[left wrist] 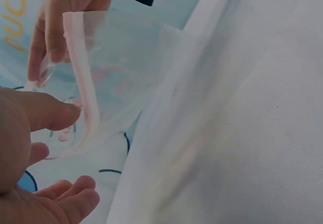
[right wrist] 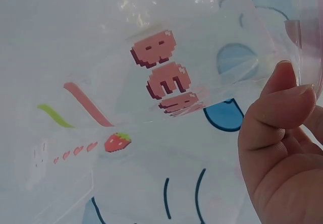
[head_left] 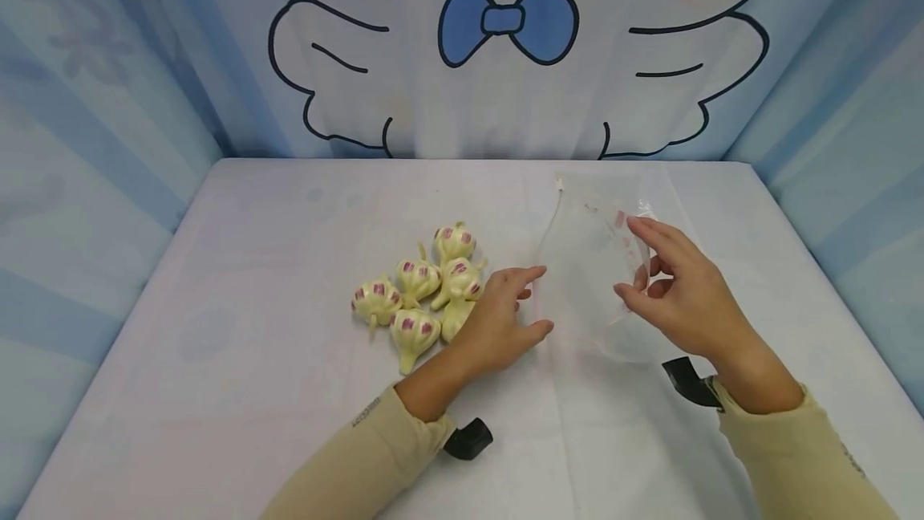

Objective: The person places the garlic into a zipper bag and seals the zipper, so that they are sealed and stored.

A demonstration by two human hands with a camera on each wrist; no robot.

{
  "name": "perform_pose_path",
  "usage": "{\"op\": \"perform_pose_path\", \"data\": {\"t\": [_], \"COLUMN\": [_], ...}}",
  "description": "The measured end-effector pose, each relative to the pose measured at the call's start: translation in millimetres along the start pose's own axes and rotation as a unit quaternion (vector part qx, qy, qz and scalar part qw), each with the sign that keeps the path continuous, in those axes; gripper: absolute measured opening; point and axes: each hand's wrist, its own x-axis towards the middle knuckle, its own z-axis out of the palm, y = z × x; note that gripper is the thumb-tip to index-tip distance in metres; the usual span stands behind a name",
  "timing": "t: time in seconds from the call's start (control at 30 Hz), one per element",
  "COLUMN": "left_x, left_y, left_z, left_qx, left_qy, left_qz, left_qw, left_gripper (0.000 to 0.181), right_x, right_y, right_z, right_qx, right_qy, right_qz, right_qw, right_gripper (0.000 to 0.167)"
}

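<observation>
A clear plastic bag (head_left: 588, 263) with red printing and a pale pink strip along its mouth is held up above the right part of the table. My right hand (head_left: 682, 291) grips its right side, fingers curled at the plastic; in the right wrist view the thumb (right wrist: 285, 108) lies against the bag's edge. My left hand (head_left: 498, 319) is spread beside the bag's mouth, thumb and fingers apart. In the left wrist view its thumb (left wrist: 55, 113) is close to the pink strip; whether it touches cannot be told. Several garlic bulbs (head_left: 415, 335) lie left of that hand, which partly hides some.
The white-covered table (head_left: 253, 392) stretches to both sides. Behind it hangs a curtain (head_left: 505, 103) with a cartoon figure and blue bow tie, and blue-and-white curtains flank the sides. A black strap piece (head_left: 469, 440) sits at each wrist.
</observation>
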Motion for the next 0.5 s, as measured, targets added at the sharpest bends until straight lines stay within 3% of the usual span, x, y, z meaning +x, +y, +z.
{"op": "perform_pose_path", "data": {"t": [0.23,0.5], "left_x": [-14.2,-42.6], "left_y": [10.3,9.9], "left_z": [-19.9,-64.3], "left_qx": [0.024,0.057], "left_qy": [0.005,0.042], "left_qz": [0.015,-0.019], "left_qw": [0.9996,0.9973], "left_gripper": [0.068,0.075], "right_x": [2.4,3.1], "right_y": [1,3], "right_z": [-1,0], "right_qx": [0.0,0.006], "right_qy": [-0.002,0.001], "right_qz": [-0.006,-0.008], "right_qw": [1.0,0.9999], "right_gripper": [0.085,0.083]}}
